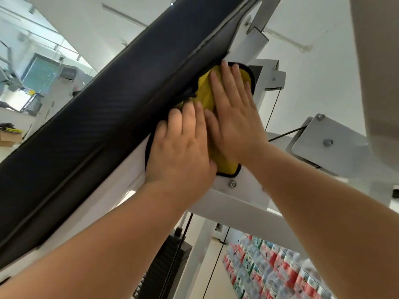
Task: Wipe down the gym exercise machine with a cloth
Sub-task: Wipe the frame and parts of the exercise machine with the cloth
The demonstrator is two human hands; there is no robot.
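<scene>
Seen from the head camera: yellow cloth [205,93] pressed on the machine's white frame plate [244,188], right against the black pad [108,93]. Flattened under left hand [179,147] and right hand [233,117], fingers straight, together, clasping nothing. Best to press evenly, slide along the seam, then reach the bolt [232,184] below.

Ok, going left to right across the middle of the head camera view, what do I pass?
cardboard box → black pad → left hand → right hand → grey bracket plate
</scene>
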